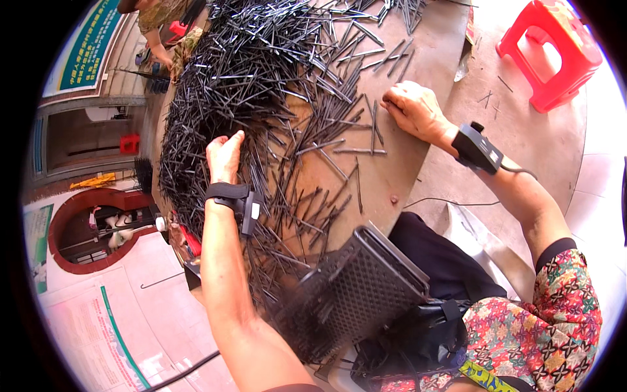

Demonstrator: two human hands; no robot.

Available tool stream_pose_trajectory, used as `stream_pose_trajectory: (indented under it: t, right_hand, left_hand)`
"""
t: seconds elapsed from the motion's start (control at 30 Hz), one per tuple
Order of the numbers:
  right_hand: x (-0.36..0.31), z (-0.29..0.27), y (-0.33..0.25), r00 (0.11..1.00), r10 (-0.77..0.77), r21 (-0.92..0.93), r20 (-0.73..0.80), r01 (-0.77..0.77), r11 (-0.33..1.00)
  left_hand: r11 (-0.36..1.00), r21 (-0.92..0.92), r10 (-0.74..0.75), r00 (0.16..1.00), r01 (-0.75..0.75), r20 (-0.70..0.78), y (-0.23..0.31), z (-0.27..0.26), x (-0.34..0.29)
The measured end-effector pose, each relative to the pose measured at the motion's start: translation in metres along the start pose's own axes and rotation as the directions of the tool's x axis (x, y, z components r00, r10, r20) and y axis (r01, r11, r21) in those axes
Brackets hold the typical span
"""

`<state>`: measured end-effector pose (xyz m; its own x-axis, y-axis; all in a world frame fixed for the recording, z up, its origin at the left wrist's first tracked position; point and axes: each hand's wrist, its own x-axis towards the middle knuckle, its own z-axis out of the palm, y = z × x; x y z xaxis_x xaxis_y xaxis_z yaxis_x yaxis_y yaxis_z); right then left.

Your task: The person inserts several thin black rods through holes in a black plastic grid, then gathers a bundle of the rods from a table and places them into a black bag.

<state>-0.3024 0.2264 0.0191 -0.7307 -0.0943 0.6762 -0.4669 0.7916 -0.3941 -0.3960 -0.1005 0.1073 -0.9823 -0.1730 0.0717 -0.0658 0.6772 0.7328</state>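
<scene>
A big heap of thin black sticks (241, 65) covers the far left of the table, with looser ones strewn toward the middle. At the heap's near side, my left hand (225, 155) is closed, thumb against the curled fingers; whatever it may hold is hidden. My right hand (416, 112) rests low over the table, right of a few loose sticks (375, 127). Its fingers are curled together, and I cannot make out anything between them. Both wrists wear black strapped devices; the right one (479, 147) trails a cable.
The brown table (392, 176) has a curved right edge. In front of my body is a black perforated box (353, 287). A red plastic stool (552, 55) stands on the floor at far right. Another person's arm (157, 49) shows beyond the heap at upper left.
</scene>
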Motion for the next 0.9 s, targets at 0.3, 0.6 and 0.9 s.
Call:
stream_pose_trajectory:
  t: [0.3,0.6,0.9]
  right_hand:
    - [0.002,-0.022,-0.019,0.994,0.106,-0.025,0.037,-0.105,0.994]
    - [0.003,-0.026,-0.016,0.993,0.114,-0.040,0.017,-0.114,0.993]
    - [-0.001,-0.018,-0.013,0.996,0.088,0.082,-0.028,-0.085,0.993]
  left_hand:
    - [0.985,-0.029,-0.156,0.956,0.169,0.247,0.002,-0.024,-0.008]
    - [0.975,-0.189,-0.097,0.987,0.120,0.128,0.046,-0.131,-0.003]
    - [0.995,-0.088,-0.032,0.995,0.040,0.092,0.019,-0.172,-0.002]
